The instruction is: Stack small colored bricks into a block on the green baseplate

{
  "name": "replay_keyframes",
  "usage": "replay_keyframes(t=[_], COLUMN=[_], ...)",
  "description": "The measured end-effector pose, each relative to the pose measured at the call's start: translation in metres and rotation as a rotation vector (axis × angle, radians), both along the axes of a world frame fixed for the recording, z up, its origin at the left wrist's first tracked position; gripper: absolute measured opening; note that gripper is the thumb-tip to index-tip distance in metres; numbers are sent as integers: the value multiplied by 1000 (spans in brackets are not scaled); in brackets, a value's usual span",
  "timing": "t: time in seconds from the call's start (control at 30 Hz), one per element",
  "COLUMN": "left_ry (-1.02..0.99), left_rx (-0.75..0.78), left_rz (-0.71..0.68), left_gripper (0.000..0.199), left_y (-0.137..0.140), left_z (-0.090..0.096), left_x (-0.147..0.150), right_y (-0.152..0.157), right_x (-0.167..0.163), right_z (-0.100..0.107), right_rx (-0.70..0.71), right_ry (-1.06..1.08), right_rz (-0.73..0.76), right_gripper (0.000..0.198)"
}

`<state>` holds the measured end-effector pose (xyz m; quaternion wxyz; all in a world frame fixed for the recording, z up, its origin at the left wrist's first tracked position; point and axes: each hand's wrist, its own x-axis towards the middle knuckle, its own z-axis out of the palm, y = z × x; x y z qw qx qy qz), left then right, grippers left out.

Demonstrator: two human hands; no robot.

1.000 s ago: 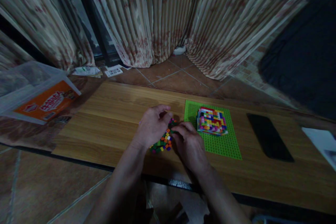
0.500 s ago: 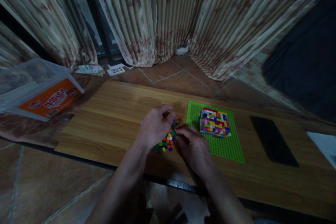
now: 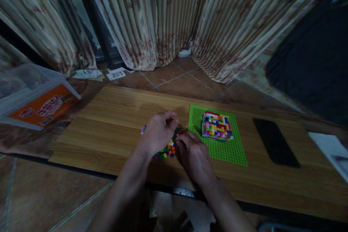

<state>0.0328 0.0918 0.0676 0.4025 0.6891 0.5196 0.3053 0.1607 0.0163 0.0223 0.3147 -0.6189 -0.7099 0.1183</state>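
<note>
Head view: left hand [image 3: 160, 132] arches over loose bricks [image 3: 169, 149], hiding some; fingers curled, grip indeterminable. Right hand [image 3: 193, 148]: thumb and forefinger close together, suiting small pieces; any pinched brick is obscured. Right of these fingers, green baseplate [image 3: 231, 154] bears a brick block [image 3: 216, 127], presumably for easy reach.
</note>
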Motion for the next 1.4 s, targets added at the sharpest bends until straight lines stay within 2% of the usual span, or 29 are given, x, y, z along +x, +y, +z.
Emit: replay_keyframes(t=[0.2, 0.47, 0.73, 0.9, 1.4], left_ry=[-10, -35, 68, 77, 218], left_rx=[-6, -40, -27, -26, 37], left_rz=[-74, -194, -310, -340, -411], left_gripper=[25, 31, 37, 36, 41], left_y=[-3, -20, -39, -41, -42], left_z=[-2, -7, -6, -5, -4], left_x=[3, 26, 48, 50, 53], right_y=[-3, -8, -6, -4, -4], right_x=[8, 44, 57, 55, 58], right_z=[7, 27, 19, 19, 15], right_rx=[15, 212, 157, 162, 217], right_ry=[86, 65, -64, -122, 12], right_rz=[-31, -208, -312, -342, -335], right_gripper=[21, 18, 35, 36, 32])
